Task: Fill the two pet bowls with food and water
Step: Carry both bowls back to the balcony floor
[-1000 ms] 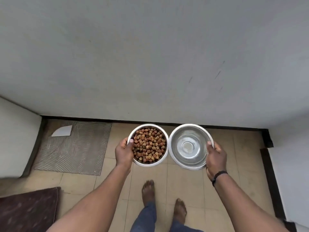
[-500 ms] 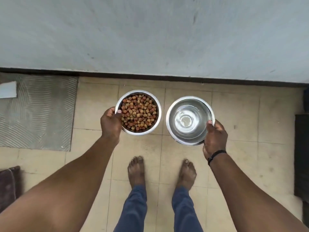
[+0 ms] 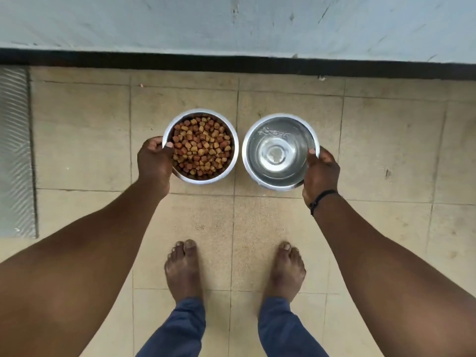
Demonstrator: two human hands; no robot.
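Note:
Two steel pet bowls are side by side over the tiled floor, a short gap between them. The left bowl [image 3: 231,161] is full of brown kibble [image 3: 201,148]. My left hand [image 3: 154,163] grips its left rim, thumb hooked over the edge. The right bowl [image 3: 248,150] holds clear water [image 3: 277,153] that ripples. My right hand [image 3: 320,173] grips its right rim, thumb inside. I cannot tell whether the bowls rest on the floor or hang just above it.
A pale wall [image 3: 231,21] with a black skirting strip [image 3: 231,63] runs across just beyond the bowls. A grey ribbed mat [image 3: 14,150] lies at the left edge. My bare feet [image 3: 184,271] stand on the beige tiles below the bowls.
Both bowls have gone down toward the floor in my hands and moved slightly apart. My head has tilted down, so the wall fills less of the view.

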